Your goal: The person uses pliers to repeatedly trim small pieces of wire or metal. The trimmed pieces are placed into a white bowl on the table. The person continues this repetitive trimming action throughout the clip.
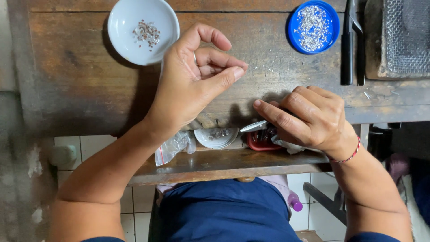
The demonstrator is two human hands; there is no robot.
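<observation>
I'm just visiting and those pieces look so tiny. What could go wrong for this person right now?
1. The left hand pinches something too small to make out above the bare wooden bench; if the grip slips, it could vanish among the scattered specks.
2. The right hand holds pointed metal tweezers near the other fingers, so a poke seems possible.
3. The blue lid of silver bits sits close to the black tools; a bump could spill it.

sleeves: short, dark blue, only the hems show at both upper arms
lap: dark blue cloth
right wrist: thin red braided bracelet [351, 155]
left hand [192, 85]: slim ring (partly hidden)
</observation>
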